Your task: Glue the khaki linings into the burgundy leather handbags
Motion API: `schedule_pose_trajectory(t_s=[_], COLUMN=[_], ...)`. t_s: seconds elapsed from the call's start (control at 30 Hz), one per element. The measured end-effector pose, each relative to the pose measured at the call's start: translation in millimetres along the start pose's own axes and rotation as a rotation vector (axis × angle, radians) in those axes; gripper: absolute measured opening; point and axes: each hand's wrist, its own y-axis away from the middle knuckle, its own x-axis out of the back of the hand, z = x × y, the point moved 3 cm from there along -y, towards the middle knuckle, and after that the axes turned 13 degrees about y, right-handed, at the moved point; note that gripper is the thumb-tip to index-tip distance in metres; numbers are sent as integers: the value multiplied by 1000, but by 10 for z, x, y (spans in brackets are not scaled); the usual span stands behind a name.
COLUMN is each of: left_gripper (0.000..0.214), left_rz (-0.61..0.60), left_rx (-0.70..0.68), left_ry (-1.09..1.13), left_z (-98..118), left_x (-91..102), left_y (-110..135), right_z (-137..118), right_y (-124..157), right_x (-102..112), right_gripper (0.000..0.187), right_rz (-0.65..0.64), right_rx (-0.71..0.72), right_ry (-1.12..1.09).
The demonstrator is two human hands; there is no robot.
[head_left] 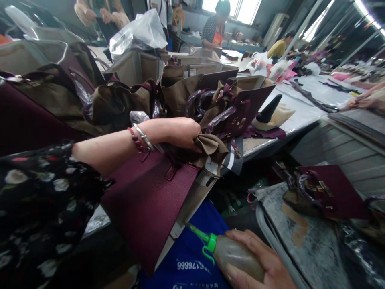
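A burgundy handbag [147, 196] leans tilted in front of me, its beige inner wall showing along the right edge. My left hand [183, 132] is closed on the bag's brown lining [212, 148], bunching the cloth at the top. Lower down, my right hand [264, 261] wraps round a squeeze bottle [237, 255] with a green nozzle cap. The nozzle tip points at the bag's inner edge, near a small pale patch; whether it touches I cannot tell. Beneath lies blue printed cloth [192, 261].
Several burgundy bags with brown linings [126, 100] crowd the table behind. A black cone-tipped container [269, 110] stands at the table's right. Another burgundy bag [337, 192] rests on a grey stool [270, 212]. Other people [215, 30] work farther back.
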Motion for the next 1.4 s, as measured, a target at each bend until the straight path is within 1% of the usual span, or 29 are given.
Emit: schedule_pose_trajectory(t_s=[0.17,0.27,0.37,0.43,0.53,0.6,0.67,0.8,0.97,1.07,1.17,1.23,1.33,1.4], left_gripper=[48,46,47,52,63,66,63,50,41,37,38,38,34,31], left_rz=[55,93,124,150,231,272,274,285,317,334,323,323,330,360], left_rx=[-10,-15,54,101,149,178,181,146,210,217,222,229,241,210], left_ry=[2,-27,-59,-101,-194,-231,-234,-264,-271,-276,-301,-299,-259,-216], left_z=[-51,-17,2,-3,-21,-30,-28,-17,-34,-7,30,42,17,-15], left_x=[197,341,510,633,789,830,806,687,604,584,567,556,518,479], left_y=[155,257,344,384,416,422,421,429,452,461,490,529,612,673], right_z=[-121,-186,-235,-247,-244,-231,-213,-163,-74,-46,-43,-45,-45,-41], right_y=[-112,-172,-218,-253,-322,-376,-428,-510,-616,-709,-802,-846,-873,-874], right_x=[56,69,84,105,151,183,203,189,91,25,-25,-53,-83,-85], right_gripper=[37,36,34,34,35,35,36,36,36,35,34,34,35,35], right_rz=[85,131,177,203,228,248,265,283,317,328,336,321,261,237], right_rx=[-10,-49,-84,-87,-36,-2,9,5,19,51,60,39,8,13], right_ry=[-30,-127,-188,-183,-134,-90,-59,-54,-23,25,68,82,85,78])
